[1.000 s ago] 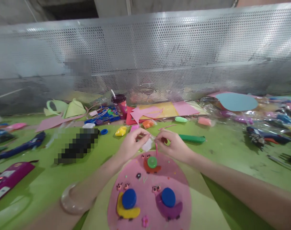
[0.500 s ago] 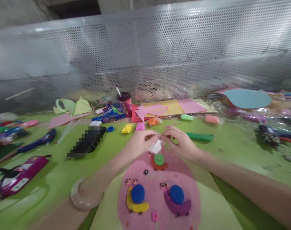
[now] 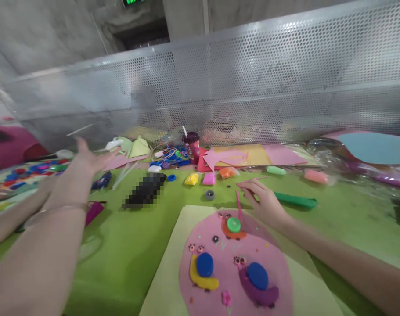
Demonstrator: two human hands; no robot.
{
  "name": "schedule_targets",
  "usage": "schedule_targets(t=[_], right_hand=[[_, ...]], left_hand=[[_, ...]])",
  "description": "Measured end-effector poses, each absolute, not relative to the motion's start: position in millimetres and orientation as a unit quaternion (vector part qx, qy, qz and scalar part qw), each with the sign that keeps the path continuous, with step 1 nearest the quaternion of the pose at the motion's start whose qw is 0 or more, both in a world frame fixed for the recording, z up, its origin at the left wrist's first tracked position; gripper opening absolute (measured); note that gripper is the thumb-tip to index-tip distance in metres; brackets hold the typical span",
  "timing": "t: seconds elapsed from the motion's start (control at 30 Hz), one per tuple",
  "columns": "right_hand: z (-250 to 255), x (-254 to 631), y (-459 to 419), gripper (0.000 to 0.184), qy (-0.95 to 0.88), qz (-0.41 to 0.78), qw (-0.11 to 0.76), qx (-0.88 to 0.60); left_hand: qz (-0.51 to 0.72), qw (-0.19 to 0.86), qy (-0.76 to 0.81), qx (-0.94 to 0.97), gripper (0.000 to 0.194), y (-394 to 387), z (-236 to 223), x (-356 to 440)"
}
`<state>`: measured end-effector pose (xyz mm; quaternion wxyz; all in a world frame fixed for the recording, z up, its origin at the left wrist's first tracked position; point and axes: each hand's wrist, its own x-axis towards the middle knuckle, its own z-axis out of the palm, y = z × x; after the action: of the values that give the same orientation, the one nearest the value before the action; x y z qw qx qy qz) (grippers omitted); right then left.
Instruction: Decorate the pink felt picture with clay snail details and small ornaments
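My left hand [image 3: 94,159] reaches far out to the left with its fingers spread. A crumpled white packet [image 3: 114,144] is just beyond its fingertips; I cannot tell whether they touch. Over the top edge of a pink paper shape [image 3: 216,281], my right hand [image 3: 264,202] has its fingers bent together; what they hold, if anything, is too small to make out. A thin pink stick [image 3: 239,204] is just left of those fingers. Below it, on the paper, are an orange clay snail with a green cap [image 3: 233,224], a yellow snail [image 3: 195,276] and a purple snail [image 3: 262,292], both with blue caps.
Another person's arm [image 3: 22,208] is at the left. Behind the sheet are a grey ring-like cap [image 3: 209,195], yellow clay [image 3: 191,178], pink clay [image 3: 209,178] and a drink cup [image 3: 192,148]. A green ridged strip [image 3: 297,200] is at right; a perforated metal panel [image 3: 236,87] stands behind.
My left hand has left my right hand and swung far left, and the white packet is now over there too. The view has turned left. My right hand stays near the sheet's top.
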<state>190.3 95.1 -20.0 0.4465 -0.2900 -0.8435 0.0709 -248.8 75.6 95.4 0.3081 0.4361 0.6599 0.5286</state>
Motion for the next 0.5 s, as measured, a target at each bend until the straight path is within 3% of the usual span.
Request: schedule_targets(t=[0.1,0.23,0.3,0.5], right_hand=[[-22.7,187.2,93.6,0.020,-0.851,0.073,0.440,-0.277],[-23.4,185.4,91.9,0.018,-0.844,0.084,0.443,-0.290],[-21.6,186.1,92.0,0.016,-0.833,0.089,0.451,-0.308],[-14.5,192.1,93.5,0.012,-0.794,0.093,0.490,-0.348]], left_hand=[[0.580,0.331,0.637,0.385,0.071,68.3,92.2,-252.9],[0.575,0.401,0.596,0.391,0.029,65.8,75.1,-204.8],[0.555,0.444,0.563,0.421,0.019,68.6,69.4,-163.7],[0.403,0.528,0.462,0.588,0.017,73.4,48.8,-24.4]])
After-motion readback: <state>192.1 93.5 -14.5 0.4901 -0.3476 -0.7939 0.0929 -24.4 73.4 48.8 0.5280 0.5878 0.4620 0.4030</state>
